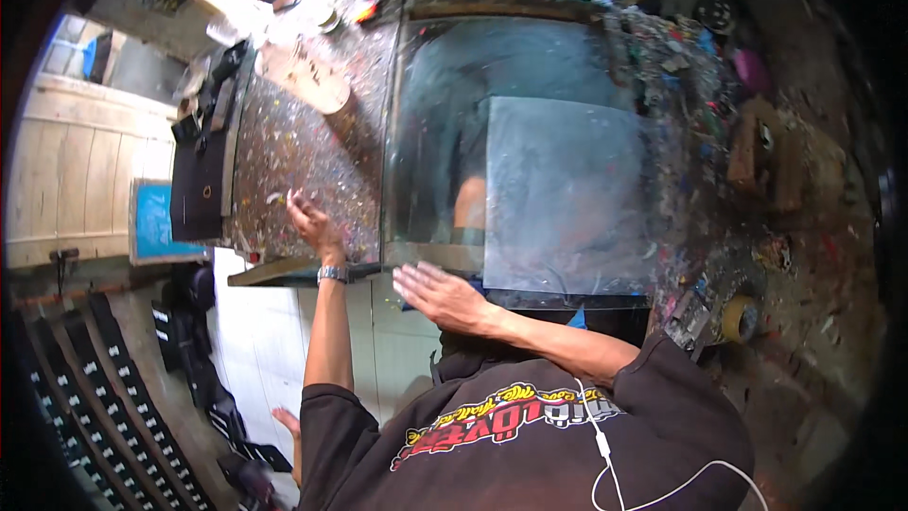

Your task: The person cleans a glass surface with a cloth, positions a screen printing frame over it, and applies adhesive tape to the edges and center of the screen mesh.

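Note:
My left hand, with a metal-band watch on the wrist, hovers at or just over the paint-speckled left part of the workbench. Its fingers are apart, and I see nothing in them. In front of my body, by the bench's near edge, my right hand is stretched out flat and holds nothing visible. To its right, a translucent rectangular sheet lies over the dark glass pane set in the bench. Whether my right hand touches the edge is unclear.
A pale wooden piece lies at the far left of the bench. Further left are a black panel and a blue framed board. At right are a tape roll and a wooden block. Black strips with white marks cover the lower left.

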### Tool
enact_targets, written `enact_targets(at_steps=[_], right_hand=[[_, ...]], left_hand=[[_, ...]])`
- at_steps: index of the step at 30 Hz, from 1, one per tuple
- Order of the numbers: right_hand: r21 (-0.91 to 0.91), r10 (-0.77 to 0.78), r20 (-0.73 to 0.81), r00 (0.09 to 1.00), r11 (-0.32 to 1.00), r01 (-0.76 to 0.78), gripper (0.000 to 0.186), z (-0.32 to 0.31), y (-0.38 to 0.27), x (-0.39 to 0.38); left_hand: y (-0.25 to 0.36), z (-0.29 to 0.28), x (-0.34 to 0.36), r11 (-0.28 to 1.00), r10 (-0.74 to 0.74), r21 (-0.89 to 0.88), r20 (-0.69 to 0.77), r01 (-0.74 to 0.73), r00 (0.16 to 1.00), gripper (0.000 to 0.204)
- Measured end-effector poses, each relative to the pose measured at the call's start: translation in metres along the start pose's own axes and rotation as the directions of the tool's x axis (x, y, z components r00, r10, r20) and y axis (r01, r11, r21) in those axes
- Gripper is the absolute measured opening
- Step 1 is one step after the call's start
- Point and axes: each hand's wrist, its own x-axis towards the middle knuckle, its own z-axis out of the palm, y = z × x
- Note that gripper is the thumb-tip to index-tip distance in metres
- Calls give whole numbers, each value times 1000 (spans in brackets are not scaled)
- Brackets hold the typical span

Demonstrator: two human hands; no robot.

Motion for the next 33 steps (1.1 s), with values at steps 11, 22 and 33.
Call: enact_targets(at_steps=[11, 22, 33], right_hand=[[699, 267, 235, 935, 622, -353, 24, -69, -43, -136], [-40, 382, 76, 921, 924, -380, 96, -48, 66, -51], [-198, 393, 189, 900, 913, -357, 69, -65, 58, 50]], left_hand=[[166, -37, -182, 992, 10, 41, 916, -118, 400, 40], [358, -73, -171, 704, 561, -700, 651, 119, 511, 16], [386, -65, -180, 446, 684, -801, 593, 398, 426, 15]])
